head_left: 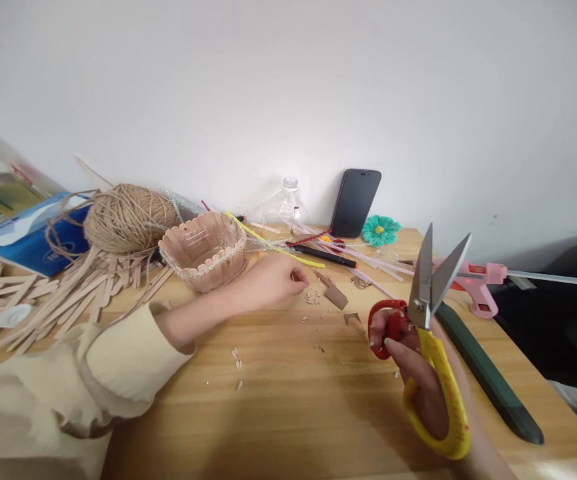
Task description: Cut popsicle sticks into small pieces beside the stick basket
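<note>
Clearly, right hand [413, 363] grips spread, pointed steel scissors [420, 308]; left hand [282, 275] curled, hold unclear.

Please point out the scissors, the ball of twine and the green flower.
Scissors [419, 305], head view: the pivot.
Ball of twine [129, 219], head view: middle of its front.
Green flower [379, 231], head view: its yellow centre.

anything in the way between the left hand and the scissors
Nothing visible stands up between the left hand and the scissors, which the right hand holds open. Only small pale scraps and brown pieces lie on the tabletop between them.
</note>
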Motion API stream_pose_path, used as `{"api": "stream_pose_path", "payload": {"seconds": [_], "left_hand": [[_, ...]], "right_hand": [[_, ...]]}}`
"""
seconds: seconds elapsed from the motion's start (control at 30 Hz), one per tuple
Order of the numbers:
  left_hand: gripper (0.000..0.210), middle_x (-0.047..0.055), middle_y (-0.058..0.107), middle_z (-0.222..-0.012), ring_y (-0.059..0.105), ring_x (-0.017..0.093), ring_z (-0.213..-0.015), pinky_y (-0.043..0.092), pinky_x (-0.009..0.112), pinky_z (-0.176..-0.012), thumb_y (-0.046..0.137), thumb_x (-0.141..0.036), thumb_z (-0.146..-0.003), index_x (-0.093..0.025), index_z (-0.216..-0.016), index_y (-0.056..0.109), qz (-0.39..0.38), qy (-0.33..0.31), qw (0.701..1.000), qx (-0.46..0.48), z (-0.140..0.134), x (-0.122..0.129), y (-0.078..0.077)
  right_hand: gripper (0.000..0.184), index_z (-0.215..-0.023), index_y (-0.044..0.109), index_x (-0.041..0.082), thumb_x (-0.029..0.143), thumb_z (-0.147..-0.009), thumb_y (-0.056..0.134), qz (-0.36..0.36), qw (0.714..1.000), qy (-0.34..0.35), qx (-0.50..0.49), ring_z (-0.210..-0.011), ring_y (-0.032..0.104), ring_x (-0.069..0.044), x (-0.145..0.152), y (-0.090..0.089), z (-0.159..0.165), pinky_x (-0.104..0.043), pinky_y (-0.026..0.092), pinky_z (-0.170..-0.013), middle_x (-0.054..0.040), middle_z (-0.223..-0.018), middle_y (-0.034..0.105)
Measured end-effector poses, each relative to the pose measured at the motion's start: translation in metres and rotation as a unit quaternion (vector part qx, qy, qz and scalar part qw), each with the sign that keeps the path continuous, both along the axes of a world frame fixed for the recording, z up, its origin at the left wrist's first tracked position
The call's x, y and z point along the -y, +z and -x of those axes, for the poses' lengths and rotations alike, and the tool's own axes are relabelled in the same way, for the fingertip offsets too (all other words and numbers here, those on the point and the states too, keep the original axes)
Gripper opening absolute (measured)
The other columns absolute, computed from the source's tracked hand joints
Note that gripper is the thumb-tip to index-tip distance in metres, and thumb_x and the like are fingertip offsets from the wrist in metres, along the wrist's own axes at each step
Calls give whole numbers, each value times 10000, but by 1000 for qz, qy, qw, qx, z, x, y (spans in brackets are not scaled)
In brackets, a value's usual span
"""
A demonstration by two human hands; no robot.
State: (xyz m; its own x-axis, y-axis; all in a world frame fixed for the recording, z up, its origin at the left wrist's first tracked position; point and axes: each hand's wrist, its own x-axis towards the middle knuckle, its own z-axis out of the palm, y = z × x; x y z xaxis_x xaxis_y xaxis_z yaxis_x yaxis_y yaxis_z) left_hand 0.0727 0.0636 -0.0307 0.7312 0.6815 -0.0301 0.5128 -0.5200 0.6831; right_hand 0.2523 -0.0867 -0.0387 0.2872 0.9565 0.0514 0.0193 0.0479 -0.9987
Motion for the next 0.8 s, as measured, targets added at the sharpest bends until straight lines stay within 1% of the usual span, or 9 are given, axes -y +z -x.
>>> {"api": "stream_pose_path", "payload": {"seconds": [0.13,0.2,0.3,0.37,0.47,0.53,0.63,0.7,0.8], "left_hand": [[171,58,725,-857,662,143,-770,536,241,-605,514,-243,-802,-131,-842,638,158,16,984,78,13,16,11],[140,79,727,-863,670,141,-771,543,233,-602,527,-221,-793,-117,-822,618,203,39,973,104,20,25,15],[109,90,725,-857,672,144,-775,544,237,-617,552,-208,-778,-115,-800,605,238,76,959,134,29,34,20],[107,81,722,-856,669,148,-782,542,251,-646,578,-200,-759,-119,-822,609,244,107,953,147,33,37,22],[89,58,718,-843,661,149,-799,523,278,-732,594,-151,-731,-127,-811,622,228,131,954,142,37,35,21],[63,45,716,-820,656,150,-798,505,290,-769,585,-128,-721,-133,-764,631,213,116,962,125,39,33,19],[67,40,714,-804,654,155,-779,496,288,-761,587,-137,-713,-137,-756,639,196,82,972,97,37,30,14],[85,44,715,-815,654,156,-771,495,278,-739,586,-160,-718,-137,-778,642,179,61,979,81,31,29,11],[97,36,716,-792,652,160,-739,490,271,-699,580,-193,-727,-150,-774,654,144,23,988,59,15,31,9]], "right_hand": [[294,-919,501,243,309,-694,678,5,999,4,-39,-635,488,-148,-3,0,9,-272,377,-525,-9,-839,553],[305,-950,488,241,310,-710,663,18,998,34,-55,-641,499,-141,-4,2,17,-271,388,-542,-17,-896,559],[312,-972,481,236,307,-721,652,38,994,78,-69,-655,515,-141,-7,4,29,-262,387,-544,-25,-928,564],[312,-958,500,231,305,-703,665,43,993,85,-72,-644,510,-143,-10,6,34,-257,381,-525,-23,-900,569],[286,-920,547,226,295,-673,676,23,994,58,-93,-615,495,-147,-15,12,29,-259,385,-499,-13,-831,569],[238,-862,576,226,283,-652,671,-9,993,30,-113,-588,495,-150,-19,19,17,-268,392,-483,-8,-791,570],[179,-775,589,232,303,-625,657,-41,992,0,-121,-576,505,-154,-21,28,-6,-282,422,-487,1,-750,565],[169,-770,586,234,320,-632,634,-53,991,-13,-121,-590,516,-161,-20,32,-20,-292,445,-503,2,-740,561],[177,-797,569,246,325,-645,612,-70,989,-17,-125,-563,511,-160,-20,31,-30,-299,453,-488,14,-720,546]]}}
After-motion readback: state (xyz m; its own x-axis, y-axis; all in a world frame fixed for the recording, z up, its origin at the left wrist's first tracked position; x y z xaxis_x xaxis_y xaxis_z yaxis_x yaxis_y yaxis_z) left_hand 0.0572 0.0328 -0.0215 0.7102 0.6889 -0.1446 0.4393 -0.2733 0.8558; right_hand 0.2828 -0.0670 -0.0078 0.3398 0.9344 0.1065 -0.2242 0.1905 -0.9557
